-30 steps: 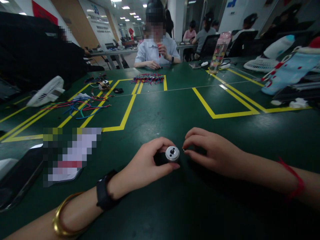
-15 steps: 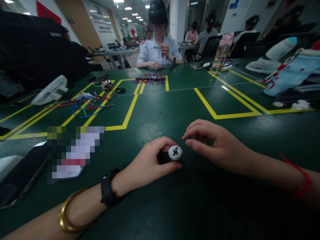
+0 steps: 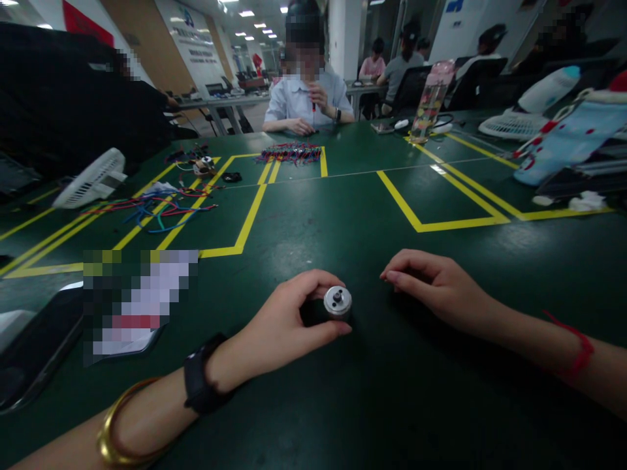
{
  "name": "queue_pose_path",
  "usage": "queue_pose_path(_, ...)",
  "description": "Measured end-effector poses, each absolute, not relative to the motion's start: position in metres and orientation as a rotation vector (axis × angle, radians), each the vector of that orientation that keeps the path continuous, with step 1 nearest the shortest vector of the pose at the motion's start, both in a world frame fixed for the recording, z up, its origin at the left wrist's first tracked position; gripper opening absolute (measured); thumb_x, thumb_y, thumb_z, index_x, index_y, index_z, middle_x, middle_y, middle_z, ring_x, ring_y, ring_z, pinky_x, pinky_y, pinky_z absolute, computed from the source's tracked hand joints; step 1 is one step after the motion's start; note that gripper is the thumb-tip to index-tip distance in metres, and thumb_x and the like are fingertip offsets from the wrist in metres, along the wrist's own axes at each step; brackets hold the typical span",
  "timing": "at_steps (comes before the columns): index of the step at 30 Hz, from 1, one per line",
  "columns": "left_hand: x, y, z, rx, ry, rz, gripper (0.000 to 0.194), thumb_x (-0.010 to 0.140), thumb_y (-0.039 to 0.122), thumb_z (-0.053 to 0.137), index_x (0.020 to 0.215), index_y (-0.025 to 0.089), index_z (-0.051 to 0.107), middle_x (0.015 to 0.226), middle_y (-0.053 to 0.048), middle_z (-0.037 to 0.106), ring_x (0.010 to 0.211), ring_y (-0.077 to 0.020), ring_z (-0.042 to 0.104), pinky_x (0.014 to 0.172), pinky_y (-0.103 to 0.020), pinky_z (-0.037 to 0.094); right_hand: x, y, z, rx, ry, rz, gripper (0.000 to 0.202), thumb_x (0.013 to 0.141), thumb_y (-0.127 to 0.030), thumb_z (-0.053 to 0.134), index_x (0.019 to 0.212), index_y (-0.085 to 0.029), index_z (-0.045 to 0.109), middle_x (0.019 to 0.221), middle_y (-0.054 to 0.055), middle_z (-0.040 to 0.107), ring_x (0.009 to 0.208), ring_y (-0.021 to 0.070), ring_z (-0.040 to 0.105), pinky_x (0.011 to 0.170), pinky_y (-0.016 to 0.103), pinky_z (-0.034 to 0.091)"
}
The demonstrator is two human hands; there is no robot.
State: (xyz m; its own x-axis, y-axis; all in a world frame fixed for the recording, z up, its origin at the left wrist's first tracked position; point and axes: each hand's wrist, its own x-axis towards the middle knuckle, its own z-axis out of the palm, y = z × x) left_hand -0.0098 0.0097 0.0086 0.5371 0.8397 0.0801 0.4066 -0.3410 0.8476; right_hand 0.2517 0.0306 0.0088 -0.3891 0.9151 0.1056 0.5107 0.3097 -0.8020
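A small round metal motor [image 3: 337, 301] stands upright on the green table, its short shaft and dark screw holes facing up. Thumb and fingers of my left hand [image 3: 294, 313] are wrapped round its sides. To the right, apart from the motor, my right hand [image 3: 435, 284] has its thumb and forefinger pressed together just over the table. A tiny tip shows at that pinch, too small to name.
Loose coloured wires [image 3: 166, 205] lie at the left, near a white fan [image 3: 91, 179]. A phone [image 3: 42, 346] is at the near left. Across the table a person [image 3: 308, 98] holds a screwdriver behind a wire bundle [image 3: 291, 153]. A bottle [image 3: 431, 101] stands far right.
My right hand has drawn away from the motor to the right and down, and its fingers have closed into a pinch. My left hand still holds the motor.
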Motion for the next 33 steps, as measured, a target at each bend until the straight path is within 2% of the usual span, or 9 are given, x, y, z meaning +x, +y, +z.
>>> queue_pose_path(3, -0.010, 0.009, 0.009, 1.943, 1.001, 0.676, 0.043, 0.079, 0.026, 0.073, 0.117, 0.020, 0.054, 0.113, -0.006, 0.064, 0.100, -0.0196, 0.063, 0.090, -0.034, 0.051, 0.251, 0.031, 0.007, -1.234, -2.080, 0.896, 0.020, 0.091, -0.037, 0.056, 0.089, -0.020, 0.068, 0.087, 0.003, 0.065, 0.080, 0.0171, 0.062, 0.071, 0.031, 0.049)
queue_pose_path(8, -0.009, 0.009, 0.010, 1.931, 0.988, 0.667, 0.029, 0.083, 0.024, 0.069, 0.108, 0.019, 0.057, 0.105, -0.004, 0.066, 0.094, -0.0176, 0.064, 0.084, -0.031, 0.051, 0.246, 0.031, 0.005, -1.136, -2.306, 0.782, 0.013, 0.089, -0.027, 0.058, 0.091, -0.019, 0.069, 0.093, 0.005, 0.063, 0.083, 0.0178, 0.060, 0.073, 0.032, 0.048)
queue_pose_path(12, -0.008, 0.009, 0.010, 1.931, 1.003, 0.671, 0.028, 0.081, 0.023, 0.070, 0.106, 0.019, 0.057, 0.101, -0.004, 0.067, 0.090, -0.0174, 0.064, 0.080, -0.030, 0.051, 0.232, 0.028, 0.018, -1.065, -2.485, 0.712, 0.011, 0.086, -0.021, 0.060, 0.092, -0.020, 0.069, 0.099, 0.006, 0.061, 0.084, 0.0176, 0.059, 0.075, 0.032, 0.049)
queue_pose_path(16, -0.008, 0.010, 0.006, 1.953, 1.032, 0.689, 0.028, 0.080, 0.027, 0.071, 0.104, 0.019, 0.057, 0.095, -0.003, 0.066, 0.084, -0.0174, 0.063, 0.075, -0.030, 0.051, 0.211, 0.024, 0.037, -0.955, -2.331, 0.642, 0.014, 0.087, -0.024, 0.061, 0.099, -0.019, 0.067, 0.104, 0.006, 0.059, 0.088, 0.0172, 0.059, 0.078, 0.031, 0.049)
queue_pose_path(20, -0.007, 0.010, 0.003, 1.964, 1.035, 0.721, 0.027, 0.080, 0.028, 0.071, 0.101, 0.019, 0.057, 0.094, -0.002, 0.065, 0.083, -0.0174, 0.062, 0.074, -0.030, 0.051, 0.197, 0.025, 0.047, -0.871, -2.379, 0.559, 0.009, 0.085, -0.023, 0.063, 0.091, -0.020, 0.069, 0.104, 0.006, 0.057, 0.090, 0.0184, 0.059, 0.081, 0.033, 0.048)
queue_pose_path(23, -0.007, 0.010, 0.003, 1.936, 1.022, 0.735, 0.030, 0.078, 0.026, 0.073, 0.103, 0.019, 0.058, 0.095, -0.003, 0.066, 0.084, -0.0177, 0.063, 0.075, -0.030, 0.051, 0.200, 0.027, 0.050, -0.842, -2.283, 0.565, 0.005, 0.084, -0.020, 0.064, 0.088, -0.019, 0.067, 0.100, 0.005, 0.058, 0.087, 0.0171, 0.059, 0.076, 0.030, 0.049)
queue_pose_path(27, -0.006, 0.010, 0.007, 1.930, 1.012, 0.706, 0.029, 0.078, 0.024, 0.073, 0.103, 0.019, 0.059, 0.097, -0.003, 0.067, 0.087, -0.0180, 0.063, 0.077, -0.030, 0.052, 0.220, 0.028, 0.041, -0.909, -2.308, 0.614, 0.005, 0.084, -0.021, 0.065, 0.089, -0.020, 0.066, 0.099, 0.004, 0.058, 0.089, 0.0174, 0.058, 0.077, 0.030, 0.049)
queue_pose_path(33, -0.006, 0.010, 0.011, 1.925, 1.002, 0.698, 0.029, 0.079, 0.024, 0.072, 0.105, 0.019, 0.059, 0.101, -0.004, 0.068, 0.091, -0.0183, 0.065, 0.082, -0.031, 0.052, 0.241, 0.024, 0.009, -1.016, -2.505, 0.696, 0.012, 0.085, -0.026, 0.064, 0.095, -0.023, 0.070, 0.109, 0.008, 0.058, 0.101, 0.0233, 0.057, 0.085, 0.039, 0.049)
